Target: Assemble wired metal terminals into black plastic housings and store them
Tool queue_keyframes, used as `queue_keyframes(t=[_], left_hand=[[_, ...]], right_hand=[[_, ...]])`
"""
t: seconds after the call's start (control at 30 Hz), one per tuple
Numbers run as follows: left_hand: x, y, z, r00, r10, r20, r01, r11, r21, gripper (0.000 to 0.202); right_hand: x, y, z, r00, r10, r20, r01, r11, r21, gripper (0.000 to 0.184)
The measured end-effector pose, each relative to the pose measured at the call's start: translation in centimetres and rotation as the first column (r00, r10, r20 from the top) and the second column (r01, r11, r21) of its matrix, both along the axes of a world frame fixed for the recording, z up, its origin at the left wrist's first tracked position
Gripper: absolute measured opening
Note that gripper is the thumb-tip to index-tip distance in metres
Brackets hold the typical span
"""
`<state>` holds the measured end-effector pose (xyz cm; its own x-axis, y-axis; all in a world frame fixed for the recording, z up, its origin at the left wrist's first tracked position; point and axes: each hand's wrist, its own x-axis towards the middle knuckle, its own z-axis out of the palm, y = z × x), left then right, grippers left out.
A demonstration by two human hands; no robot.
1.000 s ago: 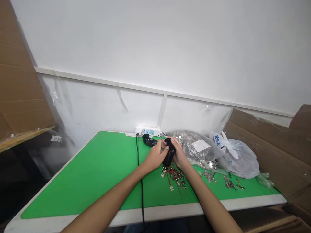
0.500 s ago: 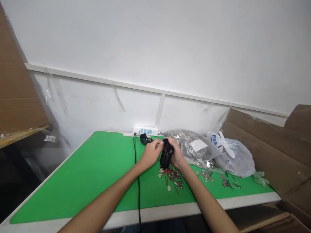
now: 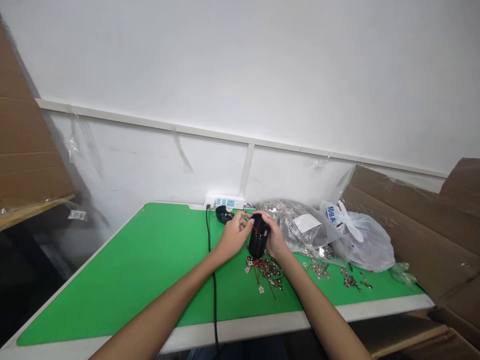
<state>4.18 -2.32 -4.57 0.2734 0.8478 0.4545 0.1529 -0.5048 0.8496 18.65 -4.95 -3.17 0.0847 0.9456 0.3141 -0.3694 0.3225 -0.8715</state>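
A black oblong plastic housing [image 3: 258, 244] is held upright over the green table mat, its open inner side facing me. My right hand [image 3: 275, 235] wraps round its right side and top edge. A thin red wire [image 3: 257, 231] runs across the upper part of the housing. At the upper left edge, my left hand [image 3: 238, 231] is closed in a pinch at the red wire. Below the housing lies a pile of small metal contacts with red wires [image 3: 268, 269]. Behind my left hand rests another black curved part [image 3: 224, 215].
A white power strip [image 3: 228, 201] stands against the wall, with a black cable [image 3: 213, 295] crossing the green mat [image 3: 150, 270]. To the right are a clear bag of metal parts [image 3: 288, 225], a tied white plastic bag [image 3: 362, 242], more loose contacts [image 3: 349, 278] and a cardboard box [image 3: 412, 225].
The housing has shifted slightly to the right and is turned a little. My left fingers have moved slightly along its top edge, near the red wire.
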Motion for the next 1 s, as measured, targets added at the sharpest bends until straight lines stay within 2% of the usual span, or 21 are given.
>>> queue_keyframes(t=[0.17, 0.37, 0.57, 1.0], left_hand=[[-0.2, 0.0, 0.3, 0.998, 0.058, -0.012, -0.058, 0.998, 0.021, 0.030], [-0.4, -0.5, 0.9, 0.978, 0.093, -0.189, -0.066, 0.987, 0.143, 0.041], [-0.5, -0.9, 1.1, 0.947, 0.159, -0.278, -0.098, 0.970, 0.221, 0.036], [-0.5, -1.3, 1.2, 0.911, 0.217, -0.350, -0.112, 0.948, 0.297, 0.037]], right_hand=[[-0.2, -0.1, 0.0, 1.000, -0.022, -0.020, 0.022, 1.000, -0.014, 0.032], [-0.3, -0.2, -0.1, 1.000, -0.011, -0.017, 0.010, 0.999, -0.030, 0.035], [-0.1, -0.2, -0.2, 0.999, -0.006, 0.032, 0.008, 0.999, -0.033, 0.038], [0.0, -0.8, 0.1, 0.990, 0.028, 0.136, -0.029, 1.000, 0.009, 0.039]])
